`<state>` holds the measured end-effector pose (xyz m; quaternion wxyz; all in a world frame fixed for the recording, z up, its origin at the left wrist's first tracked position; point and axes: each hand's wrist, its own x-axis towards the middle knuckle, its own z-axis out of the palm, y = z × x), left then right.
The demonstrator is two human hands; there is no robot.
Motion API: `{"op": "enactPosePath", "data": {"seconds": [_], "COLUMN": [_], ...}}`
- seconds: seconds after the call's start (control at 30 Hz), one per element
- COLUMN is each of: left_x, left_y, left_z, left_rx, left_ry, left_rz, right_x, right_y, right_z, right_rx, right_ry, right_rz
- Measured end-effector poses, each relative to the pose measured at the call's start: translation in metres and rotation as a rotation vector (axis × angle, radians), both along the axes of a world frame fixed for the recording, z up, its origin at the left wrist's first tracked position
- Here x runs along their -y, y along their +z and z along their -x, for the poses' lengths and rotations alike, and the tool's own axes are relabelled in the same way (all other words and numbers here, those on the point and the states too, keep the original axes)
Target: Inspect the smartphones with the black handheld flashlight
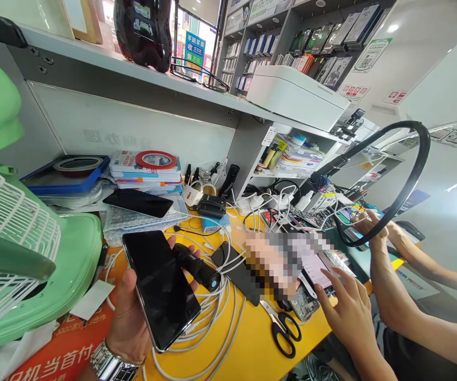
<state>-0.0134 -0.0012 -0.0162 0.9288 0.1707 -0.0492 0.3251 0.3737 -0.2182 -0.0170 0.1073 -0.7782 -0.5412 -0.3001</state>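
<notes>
The left hand [133,317] is closed around the lower edge of a slim black glass-fronted smartphone [161,291], holding it tilted above the counter with fingertips curling up behind its far side. A silver metal-link wristwatch [111,362] sits on that wrist. A short matt-black cylinder with a blue-ringed end [197,267] lies across the phone's right edge, next to the fingertips; whether those fingers grip it is hard to tell. The right hand cannot be made out for certain: a pixelated patch [280,262] hides the area where it might be, so its state cannot be told.

The phone likely feels light but stiff and fragile, and its glossy glass looks slippery, so its edges seem the safest place to hold. The cylinder looks dense and firm, best taken around its barrel.

Just right of the left hand, a loose coil of white charging cables [208,312] sprawls over the glossy yellow counter [252,338]. Farther right lie black-handled steel scissors [284,330], and a co-worker's hand [345,309] reaches in beyond them. Left of the left hand stands a mint-green plastic fan [26,264] with a white wire guard.
</notes>
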Motion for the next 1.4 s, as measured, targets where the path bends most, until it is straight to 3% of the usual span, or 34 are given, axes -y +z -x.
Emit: {"op": "enactPosePath", "data": {"seconds": [0.23,0.33,0.6,0.83,1.03,1.2,1.4], "left_x": [0.005,0.003,0.005,0.004,0.004,0.003,0.007], "left_y": [0.000,0.000,-0.003,-0.005,-0.010,-0.006,0.007], "left_z": [-0.001,-0.001,-0.007,-0.003,-0.001,-0.003,-0.005], "left_rx": [-0.034,-0.072,0.193,0.126,0.070,0.036,-0.146], "left_ry": [0.066,0.065,0.034,0.046,0.072,0.084,0.174], "left_rz": [0.158,0.139,0.095,0.150,0.188,0.173,0.229], "right_x": [-0.007,-0.011,-0.010,-0.011,-0.017,-0.038,-0.082], "right_y": [0.000,0.000,-0.001,-0.001,0.011,0.019,0.028], "right_z": [0.005,0.006,-0.007,-0.005,0.009,0.048,0.139], "right_rx": [-0.018,-0.027,-0.031,-0.066,-0.123,-0.235,-0.520], "right_ry": [0.025,0.040,0.030,0.110,0.151,0.288,0.600], "right_rz": [0.032,0.064,-0.006,0.006,-0.116,-0.150,-0.059]}}
